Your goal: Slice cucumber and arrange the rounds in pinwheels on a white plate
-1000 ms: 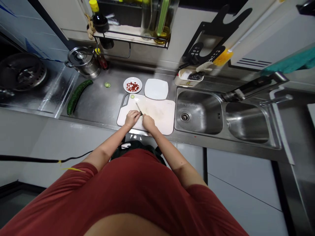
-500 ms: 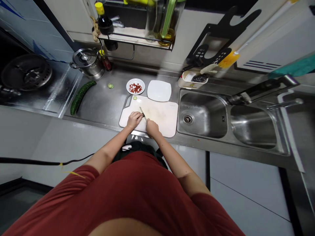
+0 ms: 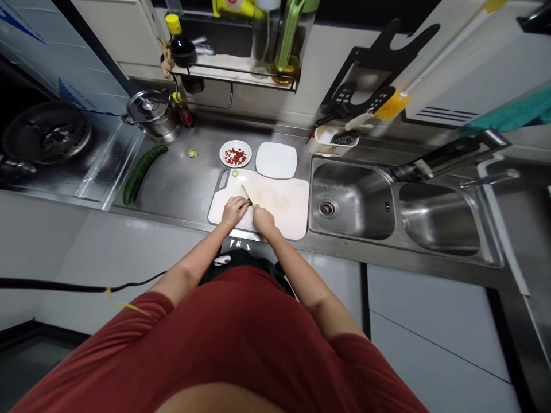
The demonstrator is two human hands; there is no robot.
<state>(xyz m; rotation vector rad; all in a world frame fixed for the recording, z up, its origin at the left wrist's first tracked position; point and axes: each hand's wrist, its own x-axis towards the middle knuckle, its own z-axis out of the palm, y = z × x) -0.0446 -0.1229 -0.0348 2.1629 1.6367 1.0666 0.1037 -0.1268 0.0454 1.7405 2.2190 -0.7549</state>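
Cutting board (image 3: 286, 206), knife (image 3: 246, 191), hands (image 3: 263, 221) now closer together

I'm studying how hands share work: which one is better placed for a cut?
Probably the right hand: it grips the knife, with the blade beside the dark green piece on the cutting board. The left hand seems occupied, holding that piece.

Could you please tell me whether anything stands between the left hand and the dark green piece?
Nothing visible does: the left hand touches the dark green piece; the knife in the right hand is close to it.
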